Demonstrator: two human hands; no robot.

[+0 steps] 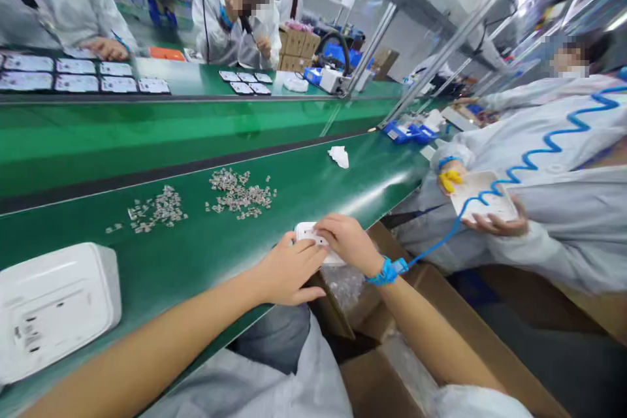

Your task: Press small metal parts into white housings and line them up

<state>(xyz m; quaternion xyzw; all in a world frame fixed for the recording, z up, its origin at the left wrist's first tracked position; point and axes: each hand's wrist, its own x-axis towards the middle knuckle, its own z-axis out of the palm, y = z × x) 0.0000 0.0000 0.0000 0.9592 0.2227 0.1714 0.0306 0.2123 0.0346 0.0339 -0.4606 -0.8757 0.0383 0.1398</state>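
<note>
**Fingers pressed on a small white part at the bench's near edge**

Fingers [306, 249] of the left hand [284, 271] held together and laid flat on the small white plastic rectangular part [306, 232], at the near edge of the green worktop [196, 261]. Right hand [345, 240] curled over the same part from the right, fingertips pinching its top edge; blue strap [386, 270] on that wrist, coiled blue cord [539, 150] running off right.

Farther left, near the left edge: a large white plastic housing [53, 307]. Mid-worktop, well apart from the hands: two scattered heaps of small silver metal pieces [240, 194]. Toward the far right edge: a crumpled white scrap [339, 156]. Below the hands: an open brown cardboard box [441, 320]. At right: a co-worker's hands holding a white flat panel [482, 199].
</note>
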